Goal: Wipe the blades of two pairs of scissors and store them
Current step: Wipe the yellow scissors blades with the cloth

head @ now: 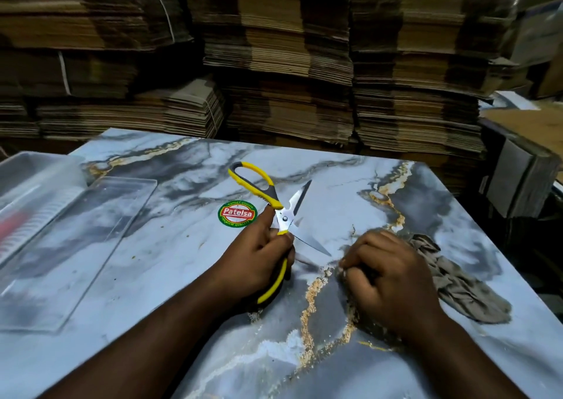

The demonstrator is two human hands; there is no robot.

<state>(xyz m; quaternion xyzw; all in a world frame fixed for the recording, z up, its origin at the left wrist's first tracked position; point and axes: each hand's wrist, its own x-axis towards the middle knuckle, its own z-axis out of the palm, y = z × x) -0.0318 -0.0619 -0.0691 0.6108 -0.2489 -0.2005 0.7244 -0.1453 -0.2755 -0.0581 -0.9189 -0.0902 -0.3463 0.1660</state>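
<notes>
One scissors (286, 216) handle hidden in left hand (259, 258), cloth (457, 286) part-covered

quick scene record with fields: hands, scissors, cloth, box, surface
left hand: grips one handle of the scissors
scissors: yellow and grey, blades spread open
right hand: curled on the cloth, on the table
cloth: grey-brown, crumpled, right of the scissors
box: clear plastic, far left, something red inside
lid: clear, flat beside the box
table: marble pattern, round sticker

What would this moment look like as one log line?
left hand: holds scissors, blades open | right hand: on cloth | lid: off, on table
</notes>
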